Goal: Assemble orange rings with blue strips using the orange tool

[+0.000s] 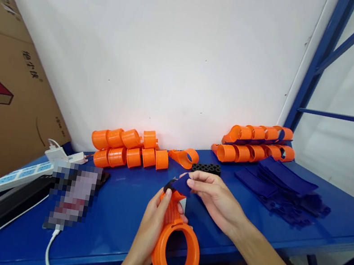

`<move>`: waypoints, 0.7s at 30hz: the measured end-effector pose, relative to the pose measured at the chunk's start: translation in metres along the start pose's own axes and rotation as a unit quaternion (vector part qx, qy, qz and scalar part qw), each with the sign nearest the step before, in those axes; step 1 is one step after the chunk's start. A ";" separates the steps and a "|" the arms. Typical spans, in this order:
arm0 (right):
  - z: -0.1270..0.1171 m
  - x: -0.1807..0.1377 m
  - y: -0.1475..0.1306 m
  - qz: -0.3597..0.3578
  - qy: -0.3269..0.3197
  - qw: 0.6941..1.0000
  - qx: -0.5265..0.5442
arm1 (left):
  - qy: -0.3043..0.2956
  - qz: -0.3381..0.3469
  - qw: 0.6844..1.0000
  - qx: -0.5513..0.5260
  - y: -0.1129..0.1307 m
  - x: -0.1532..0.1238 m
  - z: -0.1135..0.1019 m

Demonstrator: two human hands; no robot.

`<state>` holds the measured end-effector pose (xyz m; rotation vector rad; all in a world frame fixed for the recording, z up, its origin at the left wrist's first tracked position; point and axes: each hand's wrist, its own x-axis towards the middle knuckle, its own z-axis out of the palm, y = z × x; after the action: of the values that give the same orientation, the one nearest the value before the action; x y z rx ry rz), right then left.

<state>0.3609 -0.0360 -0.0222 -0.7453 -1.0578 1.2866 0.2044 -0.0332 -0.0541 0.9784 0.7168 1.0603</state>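
My left hand [156,211] is closed round the handle of an orange plastic part with a large ring [191,256] at its lower end. The ring hangs in front of the table's front edge. A small black piece [169,184] sits at the handle's upper end, under my left thumb. Between the thumb and fingers of my right hand [215,196] is a dark blue flat piece [182,183], pinched against the top of the orange part. How the blue piece meets the handle is partly hidden by my fingers.
Orange ringed parts [127,153] stand in rows at the back left, more [256,149] at the back right. Black cylinders [206,168] and one orange part [186,157] lie between. Blue pieces [285,179] are piled right. A power strip [24,174] and cables are left.
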 end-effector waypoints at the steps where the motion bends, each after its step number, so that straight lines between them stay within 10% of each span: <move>1: 0.000 0.001 0.000 0.000 -0.017 1.000 -0.016 | -0.004 0.000 1.000 0.003 0.000 0.000 -0.001; 21: -0.010 0.012 -0.009 -0.041 -0.106 0.982 -0.150 | -0.064 -0.016 0.998 0.013 0.003 0.000 -0.003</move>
<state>0.3729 -0.0245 -0.0157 -0.7914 -1.4644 1.1665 0.2008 -0.0323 -0.0520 1.0444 0.6403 0.9538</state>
